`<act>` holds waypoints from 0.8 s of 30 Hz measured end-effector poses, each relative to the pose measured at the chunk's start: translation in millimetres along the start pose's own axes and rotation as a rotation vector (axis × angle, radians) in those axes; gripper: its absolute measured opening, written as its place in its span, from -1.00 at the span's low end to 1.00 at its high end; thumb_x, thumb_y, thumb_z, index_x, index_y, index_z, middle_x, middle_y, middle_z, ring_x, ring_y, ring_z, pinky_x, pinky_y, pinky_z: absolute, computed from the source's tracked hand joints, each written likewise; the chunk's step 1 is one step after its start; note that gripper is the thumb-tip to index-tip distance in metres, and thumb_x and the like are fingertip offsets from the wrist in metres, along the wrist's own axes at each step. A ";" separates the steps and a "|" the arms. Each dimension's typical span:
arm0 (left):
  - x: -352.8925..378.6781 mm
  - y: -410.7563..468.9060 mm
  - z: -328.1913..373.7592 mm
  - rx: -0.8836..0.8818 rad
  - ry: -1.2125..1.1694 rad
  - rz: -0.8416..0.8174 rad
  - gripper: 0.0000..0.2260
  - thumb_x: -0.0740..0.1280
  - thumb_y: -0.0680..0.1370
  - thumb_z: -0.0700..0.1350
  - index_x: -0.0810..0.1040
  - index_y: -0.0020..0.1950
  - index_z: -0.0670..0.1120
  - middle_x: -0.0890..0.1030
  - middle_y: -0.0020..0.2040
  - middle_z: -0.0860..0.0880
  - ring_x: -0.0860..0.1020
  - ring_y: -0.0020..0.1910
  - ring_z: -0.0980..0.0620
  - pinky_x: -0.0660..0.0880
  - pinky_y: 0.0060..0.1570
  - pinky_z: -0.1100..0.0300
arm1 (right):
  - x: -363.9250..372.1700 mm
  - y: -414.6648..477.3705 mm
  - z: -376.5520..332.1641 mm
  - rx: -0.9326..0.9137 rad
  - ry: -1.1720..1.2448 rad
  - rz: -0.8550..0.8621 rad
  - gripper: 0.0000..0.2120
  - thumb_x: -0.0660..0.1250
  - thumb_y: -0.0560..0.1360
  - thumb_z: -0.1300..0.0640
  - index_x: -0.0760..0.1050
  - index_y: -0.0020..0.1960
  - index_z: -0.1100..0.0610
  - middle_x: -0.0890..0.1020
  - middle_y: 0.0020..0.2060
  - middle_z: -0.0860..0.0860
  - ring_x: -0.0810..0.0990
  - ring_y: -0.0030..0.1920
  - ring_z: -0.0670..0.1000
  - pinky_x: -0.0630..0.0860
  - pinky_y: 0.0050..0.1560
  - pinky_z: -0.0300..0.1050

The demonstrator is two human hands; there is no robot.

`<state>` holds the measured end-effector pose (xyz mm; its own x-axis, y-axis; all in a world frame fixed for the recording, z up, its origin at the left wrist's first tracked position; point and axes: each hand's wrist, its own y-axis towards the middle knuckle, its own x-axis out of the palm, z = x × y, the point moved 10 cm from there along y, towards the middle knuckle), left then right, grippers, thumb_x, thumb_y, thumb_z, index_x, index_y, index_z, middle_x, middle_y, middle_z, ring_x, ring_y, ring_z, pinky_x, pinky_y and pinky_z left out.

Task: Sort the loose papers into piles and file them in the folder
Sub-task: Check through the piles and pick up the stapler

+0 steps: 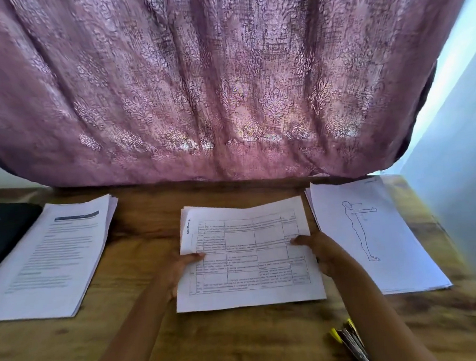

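Papers (pixel 247 253) with a printed table sit at mid-counter (pixel 242 335). The left grip (pixel 181 271) and right grip (pixel 320 252) pinch their sides, thumbs on top. A text pile (pixel 48 258) lies left beside the dark folder (pixel 6 227), a figure pile (pixel 376 235) right, and pens (pixel 352 341) nearer.

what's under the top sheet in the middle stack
More sheets: their edges peek out at the top sheet's upper left corner. Their print and number are covered.
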<state>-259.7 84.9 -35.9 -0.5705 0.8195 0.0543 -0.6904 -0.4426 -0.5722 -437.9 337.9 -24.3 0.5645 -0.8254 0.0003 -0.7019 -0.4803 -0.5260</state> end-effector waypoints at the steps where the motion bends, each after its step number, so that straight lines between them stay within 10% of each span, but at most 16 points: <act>1: 3.3 -6.0 8.1 0.038 0.001 0.033 -0.77 0.42 0.46 -0.23 0.58 0.11 -0.18 0.65 0.07 -0.27 0.65 -0.06 -0.24 0.54 0.07 -0.23 | 2.0 -4.7 -11.4 -0.070 0.034 0.044 -0.71 0.34 0.48 0.31 0.52 0.18 0.17 0.66 0.03 0.19 0.67 -0.04 0.20 0.60 0.01 0.17; 7: 2.7 -81.6 101.9 0.727 0.045 0.336 -0.90 0.52 0.44 -0.05 0.63 -0.21 0.09 0.65 -0.31 0.22 0.62 -0.28 0.23 0.56 -0.27 0.26 | 10.6 -68.8 -107.4 -0.717 -0.052 0.354 -0.88 0.41 0.42 0.19 0.60 -0.05 0.07 0.68 -0.20 -0.03 0.64 -0.18 -0.07 0.55 -0.20 -0.15; 11: 10.3 -70.3 59.2 0.742 0.234 0.464 -0.41 0.30 0.43 0.37 0.51 -0.32 -0.19 0.51 -0.47 -0.05 0.51 -0.50 0.00 0.39 -0.50 0.05 | 37.4 -52.2 -70.4 -0.661 -0.137 0.314 -0.75 0.41 0.46 0.31 0.51 -0.11 -0.04 0.63 -0.22 -0.10 0.62 -0.12 -0.11 0.57 -0.10 0.01; 16: 27.2 -71.8 64.5 0.845 0.289 0.494 -0.81 0.41 0.48 0.07 0.50 -0.22 0.01 0.56 -0.34 0.17 0.58 -0.35 0.25 0.44 -0.47 0.05 | 35.7 -51.2 -71.8 -0.765 -0.080 0.384 -0.69 0.43 0.41 0.38 0.54 -0.01 0.00 0.61 -0.25 -0.18 0.61 -0.19 -0.27 0.55 -0.22 -0.17; 20: 16.4 -42.0 41.6 0.704 0.329 0.472 -0.30 0.22 0.39 0.48 0.50 -0.34 -0.21 0.56 -0.44 -0.12 0.56 -0.47 -0.10 0.41 -0.51 0.07 | 36.4 -34.4 -55.3 -0.637 -0.144 0.344 -0.76 0.42 0.46 0.27 0.54 -0.14 -0.07 0.62 -0.25 -0.16 0.66 -0.15 0.00 0.57 -0.30 -0.26; 24: 14.2 -55.1 51.9 0.760 0.308 0.496 -0.66 0.35 0.49 0.17 0.56 -0.12 -0.13 0.63 -0.28 -0.08 0.62 -0.33 0.05 0.54 -0.40 -0.03 | 33.3 -33.5 -53.3 -0.681 -0.111 0.367 -0.87 0.42 0.47 0.24 0.56 0.00 0.13 0.64 -0.21 -0.09 0.65 -0.15 -0.06 0.52 -0.31 -0.33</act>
<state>-252.9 102.0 38.9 -0.8083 0.4873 -0.3305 -0.5677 -0.7940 0.2177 -418.7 310.7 38.6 0.2593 -0.9494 -0.1771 -0.9438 -0.2880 0.1622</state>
